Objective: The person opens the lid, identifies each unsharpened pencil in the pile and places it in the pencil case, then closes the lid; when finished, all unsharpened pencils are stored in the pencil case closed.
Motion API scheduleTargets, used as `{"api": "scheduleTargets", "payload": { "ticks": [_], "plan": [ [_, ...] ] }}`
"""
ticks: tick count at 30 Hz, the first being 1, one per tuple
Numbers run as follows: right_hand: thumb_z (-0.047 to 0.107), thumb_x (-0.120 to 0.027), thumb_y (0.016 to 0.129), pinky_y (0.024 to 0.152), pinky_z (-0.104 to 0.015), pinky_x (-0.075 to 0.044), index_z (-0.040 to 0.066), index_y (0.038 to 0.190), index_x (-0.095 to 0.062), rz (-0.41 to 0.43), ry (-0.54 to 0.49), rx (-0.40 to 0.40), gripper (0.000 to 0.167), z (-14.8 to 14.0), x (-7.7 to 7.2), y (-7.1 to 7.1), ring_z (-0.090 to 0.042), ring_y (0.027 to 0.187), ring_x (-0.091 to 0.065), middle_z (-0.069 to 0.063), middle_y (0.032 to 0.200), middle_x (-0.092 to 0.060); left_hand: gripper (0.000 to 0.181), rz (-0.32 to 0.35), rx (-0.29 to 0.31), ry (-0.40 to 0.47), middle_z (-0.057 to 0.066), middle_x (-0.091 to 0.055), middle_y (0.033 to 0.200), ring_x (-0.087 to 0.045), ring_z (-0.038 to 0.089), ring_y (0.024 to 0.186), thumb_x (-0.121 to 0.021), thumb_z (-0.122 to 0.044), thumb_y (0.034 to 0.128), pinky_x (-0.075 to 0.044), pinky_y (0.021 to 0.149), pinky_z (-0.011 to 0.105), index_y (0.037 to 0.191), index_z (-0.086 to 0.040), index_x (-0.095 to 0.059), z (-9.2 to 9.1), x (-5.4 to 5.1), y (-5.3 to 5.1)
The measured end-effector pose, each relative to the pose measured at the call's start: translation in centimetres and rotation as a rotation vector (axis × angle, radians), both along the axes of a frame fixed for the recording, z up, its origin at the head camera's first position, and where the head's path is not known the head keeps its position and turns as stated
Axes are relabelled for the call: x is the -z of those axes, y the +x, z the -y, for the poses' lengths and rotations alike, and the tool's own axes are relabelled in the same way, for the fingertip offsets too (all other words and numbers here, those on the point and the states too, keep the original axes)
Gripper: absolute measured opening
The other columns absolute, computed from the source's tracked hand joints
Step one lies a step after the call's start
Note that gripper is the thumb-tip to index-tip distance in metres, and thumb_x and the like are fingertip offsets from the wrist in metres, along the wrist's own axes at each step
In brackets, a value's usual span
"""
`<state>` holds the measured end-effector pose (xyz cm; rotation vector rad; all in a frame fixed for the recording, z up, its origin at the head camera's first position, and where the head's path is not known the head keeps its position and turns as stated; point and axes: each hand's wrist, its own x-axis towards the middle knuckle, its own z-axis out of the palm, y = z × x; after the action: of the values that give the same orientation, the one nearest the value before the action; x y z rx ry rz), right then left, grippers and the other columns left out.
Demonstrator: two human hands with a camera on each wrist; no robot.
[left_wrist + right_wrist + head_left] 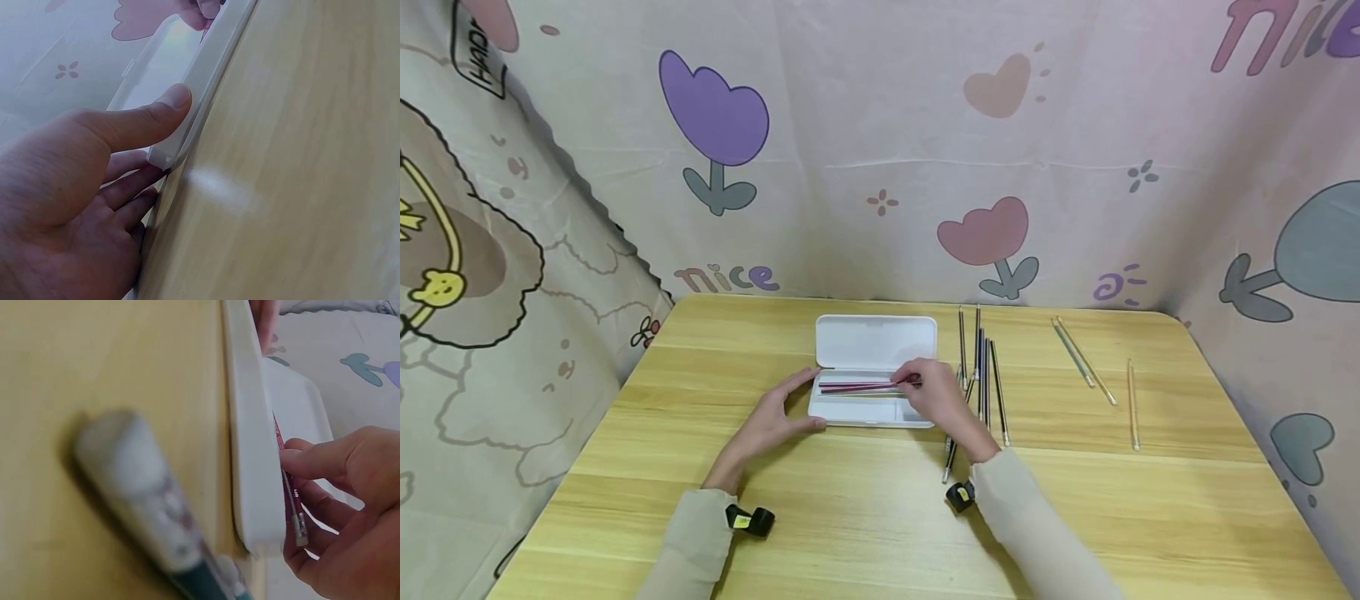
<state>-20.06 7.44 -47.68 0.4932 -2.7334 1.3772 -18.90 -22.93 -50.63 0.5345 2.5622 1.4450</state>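
A white pencil case (pixel 850 412) lies on the table with its lid (pixel 876 340) folded back. Several pencils (pixel 853 387), red ones among them, lie lengthwise in its rear compartment. My right hand (pixel 934 392) is over the right end of the case. In the right wrist view its thumb and fingers pinch a red pencil (pixel 295 503) with a pale eraser end, just inside the wall. My left hand (pixel 771 418) grips the left end of the case, the thumb against the front wall (pixel 195 94) and the fingers round the end.
Several dark pencils (pixel 997 392) lie in a loose group right of the case, partly behind my right forearm. Farther right are a teal pencil (pixel 1072 354), a yellowish pencil (pixel 1090 367) and a light orange pencil (pixel 1132 404). Patterned cloth (pixel 880 250) hangs behind the wooden table (pixel 865 517).
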Motion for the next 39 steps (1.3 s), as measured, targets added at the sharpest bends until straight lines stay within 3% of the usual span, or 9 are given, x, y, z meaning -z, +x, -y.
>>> {"api": "scheduleTargets", "payload": {
  "ticks": [6, 13, 19, 24, 29, 39],
  "plan": [
    [-0.006, -0.074, 0.09, 0.078, -0.03, -0.062, 0.003, 0.096, -0.078, -0.028, 0.036, -0.013, 0.012, 0.6, 0.1, 0.1, -0.021, 0.087, -0.072, -0.008, 0.095, -0.076, 0.091, 0.006, -0.004, -0.003, 0.021, -0.031, 0.164, -0.026, 0.042, 0.151, -0.09, -0.022, 0.08, -0.022, 0.122, 0.057, 0.157, -0.008, -0.041, 0.0, -0.2, 0.1],
    [-0.005, -0.075, 0.089, 0.076, -0.027, -0.061, 0.003, 0.099, -0.077, 0.001, -0.039, -0.003, 0.013, -0.3, 0.3, 0.1, -0.019, 0.087, -0.071, -0.007, 0.096, -0.076, 0.09, 0.002, -0.008, -0.03, 0.021, -0.031, 0.163, -0.026, 0.042, 0.151, -0.09, -0.024, 0.0805, -0.022, 0.122, 0.059, 0.156, -0.01, -0.042, -0.1, -0.1, 0.0],
    [-0.005, -0.074, 0.089, 0.078, -0.034, -0.061, 0.0, 0.104, -0.076, -0.024, -0.082, -0.007, 0.015, -1.9, -0.7, 0.9, -0.023, 0.089, -0.069, -0.012, 0.099, -0.075, 0.089, -0.003, -0.006, -0.021, 0.022, -0.032, 0.163, -0.026, 0.042, 0.151, -0.089, -0.023, 0.0807, -0.022, 0.122, 0.057, 0.156, -0.009, -0.043, 0.0, 0.0, -0.1],
    [-0.004, -0.073, 0.09, 0.076, -0.032, -0.061, -0.003, 0.107, -0.074, -0.052, -0.101, -0.002, 0.017, -3.7, -1.5, 1.8, -0.024, 0.089, -0.068, -0.013, 0.1, -0.074, 0.089, -0.007, -0.001, -0.007, 0.022, -0.032, 0.163, -0.026, 0.042, 0.15, -0.089, -0.023, 0.0811, -0.022, 0.122, 0.058, 0.156, -0.009, -0.043, 0.0, 0.1, -0.1],
    [-0.004, -0.072, 0.091, 0.07, -0.027, -0.06, -0.002, 0.109, -0.073, -0.075, -0.128, 0.067, 0.018, -5.8, -1.6, 2.7, -0.023, 0.085, -0.067, -0.01, 0.096, -0.073, 0.088, -0.009, -0.004, -0.008, 0.021, -0.033, 0.163, -0.026, 0.043, 0.151, -0.089, -0.025, 0.0816, -0.021, 0.122, 0.059, 0.156, -0.01, -0.043, 0.1, 0.3, -0.1],
    [0.002, -0.072, 0.093, 0.073, -0.025, -0.061, -0.002, 0.115, -0.07, -0.07, -0.118, 0.231, 0.021, -9.9, -0.7, 4.2, -0.025, 0.088, -0.068, -0.009, 0.094, -0.071, 0.087, -0.015, -0.001, -0.004, 0.021, -0.034, 0.162, -0.026, 0.044, 0.15, -0.089, -0.025, 0.082, -0.021, 0.121, 0.062, 0.155, -0.009, -0.044, 0.1, 0.3, -0.1]
  ]
}}
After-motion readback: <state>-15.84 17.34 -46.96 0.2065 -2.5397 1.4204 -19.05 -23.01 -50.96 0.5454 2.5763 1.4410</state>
